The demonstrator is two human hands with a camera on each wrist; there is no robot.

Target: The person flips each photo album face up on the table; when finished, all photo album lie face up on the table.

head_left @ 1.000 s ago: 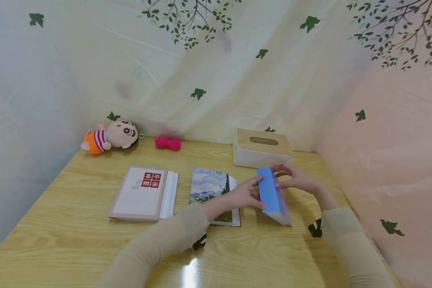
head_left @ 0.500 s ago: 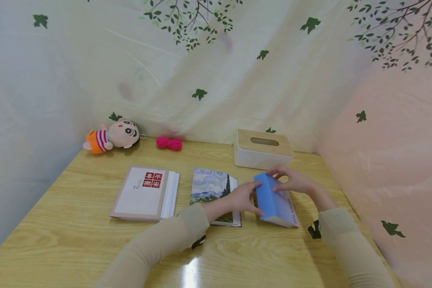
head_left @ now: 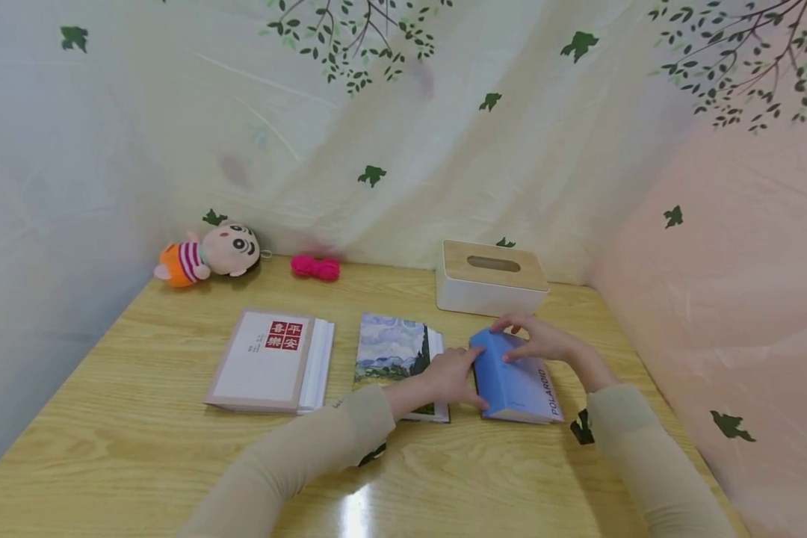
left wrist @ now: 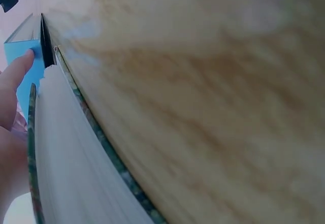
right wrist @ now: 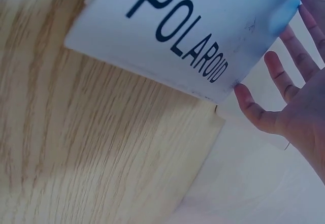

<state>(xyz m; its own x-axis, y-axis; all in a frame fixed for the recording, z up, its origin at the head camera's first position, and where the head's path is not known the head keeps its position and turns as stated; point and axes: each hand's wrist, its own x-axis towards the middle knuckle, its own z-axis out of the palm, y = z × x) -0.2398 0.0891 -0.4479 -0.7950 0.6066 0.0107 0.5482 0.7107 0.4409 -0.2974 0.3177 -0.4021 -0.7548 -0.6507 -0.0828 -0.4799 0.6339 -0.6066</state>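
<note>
A thick blue book (head_left: 521,381) marked POLAROID lies almost flat on the table, its blue spine toward the left. My left hand (head_left: 452,376) reaches over a book with a painted landscape cover (head_left: 391,347), thumb and finger spread straight against the blue spine. In the left wrist view the thumb presses flat on that spine (left wrist: 31,76). My right hand (head_left: 545,340) holds the blue book at its far end, fingers at the far edge and thumb on the cover. The right wrist view shows these fingertips (right wrist: 244,93) along the edge of the cover.
A white book with red characters (head_left: 262,362) lies at the left. Behind stand a tissue box with a wooden lid (head_left: 494,265), a pink bundle of yarn (head_left: 314,267) and a plush doll (head_left: 208,254). Patterned curtains enclose the wooden table (head_left: 141,433).
The blue book has tipped down to the right, from standing tilted on edge to lying nearly flat with its cover facing up. Both hands have lowered with it.
</note>
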